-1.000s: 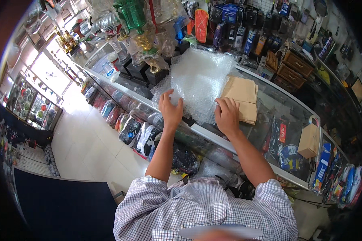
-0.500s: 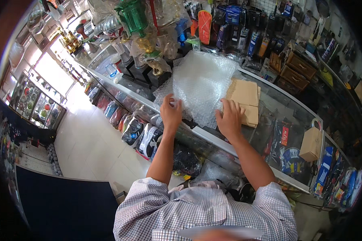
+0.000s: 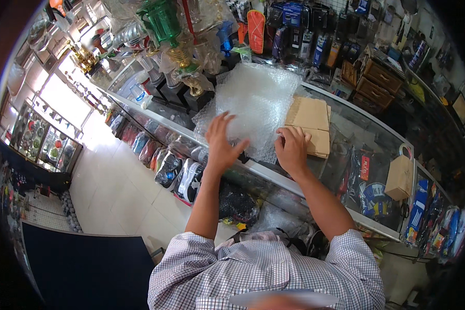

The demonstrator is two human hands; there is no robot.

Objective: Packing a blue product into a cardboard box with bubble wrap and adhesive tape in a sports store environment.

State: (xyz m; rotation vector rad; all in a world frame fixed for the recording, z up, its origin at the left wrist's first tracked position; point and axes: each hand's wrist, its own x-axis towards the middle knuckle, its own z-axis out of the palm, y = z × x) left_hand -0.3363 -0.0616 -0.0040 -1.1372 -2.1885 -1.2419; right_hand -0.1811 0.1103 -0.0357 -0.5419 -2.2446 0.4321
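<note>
A sheet of clear bubble wrap [image 3: 256,98] lies over the glass display counter [image 3: 367,137]. Above its near left part, my left hand [image 3: 222,144] is open, with fingers and thumb spread apart and nothing held. At the near right edge of the sheet, my right hand [image 3: 293,152] has its fingers bent and closed on the wrap; the exact pinch is partly hidden. Right beside that hand lies folded brown cardboard [image 3: 311,114], partly next to the sheet's edge.
Trophies, among them a green and gold cup [image 3: 163,23], stand at the counter's far left. A small brown box [image 3: 399,177] and a tape roll [image 3: 406,151] sit at its right end. Wooden drawers [image 3: 380,85] are behind. Bagged shoes [image 3: 188,181] line the counter's front at floor level.
My left hand has lifted off the bubble wrap's edge and spread its fingers. My right hand's fingers have curled in at the sheet's right edge. The view has shifted slightly.
</note>
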